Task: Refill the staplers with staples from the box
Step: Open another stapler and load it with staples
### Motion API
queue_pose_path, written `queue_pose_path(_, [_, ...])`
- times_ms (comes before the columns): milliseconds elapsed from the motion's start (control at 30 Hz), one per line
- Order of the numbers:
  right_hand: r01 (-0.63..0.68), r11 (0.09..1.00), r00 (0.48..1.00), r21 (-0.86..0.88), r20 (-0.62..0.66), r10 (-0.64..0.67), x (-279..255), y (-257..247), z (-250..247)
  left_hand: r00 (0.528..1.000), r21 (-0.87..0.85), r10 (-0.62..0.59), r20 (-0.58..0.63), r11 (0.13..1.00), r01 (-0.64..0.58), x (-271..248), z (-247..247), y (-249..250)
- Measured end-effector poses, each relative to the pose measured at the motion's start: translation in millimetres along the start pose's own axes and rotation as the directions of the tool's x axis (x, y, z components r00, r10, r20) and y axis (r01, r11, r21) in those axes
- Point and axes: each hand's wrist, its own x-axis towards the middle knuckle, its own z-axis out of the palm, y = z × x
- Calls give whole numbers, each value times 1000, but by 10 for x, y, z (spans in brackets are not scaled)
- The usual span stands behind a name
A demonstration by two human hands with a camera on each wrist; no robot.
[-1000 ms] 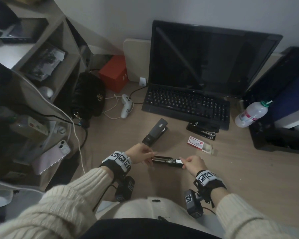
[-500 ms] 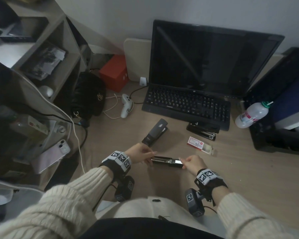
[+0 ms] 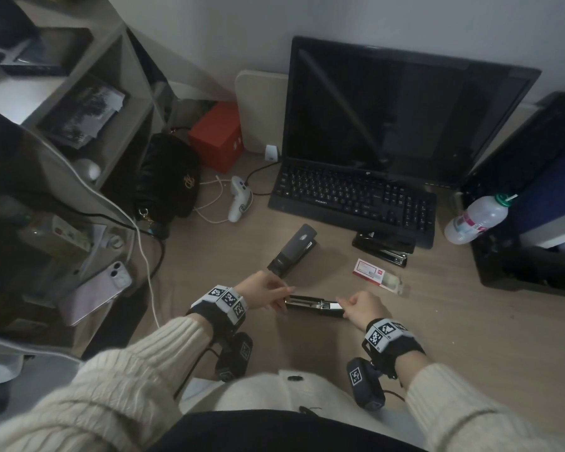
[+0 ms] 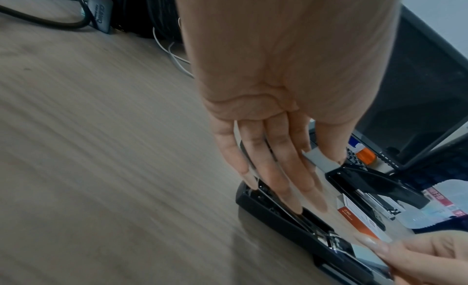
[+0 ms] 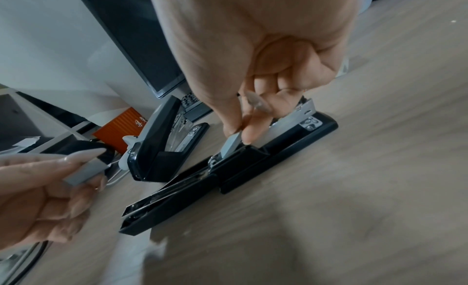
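My head camera looks steeply down at the wooden desk (image 3: 470, 321), monitor at twelve o'clock. Both wrist cameras sit close, looking along my fingers; all three share the opened black stapler (image 3: 313, 306) (image 4: 291, 219) (image 5: 228, 169).

Both hands (image 3: 265, 290) at opened stapler (image 3: 313, 306) on desk (image 3: 454, 337).

Person, seen from above: both arms in cream, chunky rib-knit sleeves (image 3: 137, 380), cuffs ending just short of the wrists. Each wrist carries a black strap topped by a white block printed with black square fiducial markers (image 3: 227, 298); the right wrist's matching block (image 3: 385, 334) is alike. Beneath each strap hangs a black camera pod (image 3: 235, 355) bearing another marker, with a thin black cable trailing. Long, pale, pointed nails finish the fingers (image 5: 83, 156).
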Motion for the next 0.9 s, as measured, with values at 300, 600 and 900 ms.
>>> queue_pose_path(300, [-10,996,1000,90,0,10,-63,-24,0,1000,12,9,-6,1000,-8,-49,-5,18])
queue_pose_path(600, [-27,1000,995,0,-93,27,-18,85,10,1000,40,17,-20,999,-16,-138,-36,70])
queue_pose_path(900, [1,998,989,-68,-145,-11,-33,122,22,1000,26,13,-27,1000,-13,-146,-23,83])
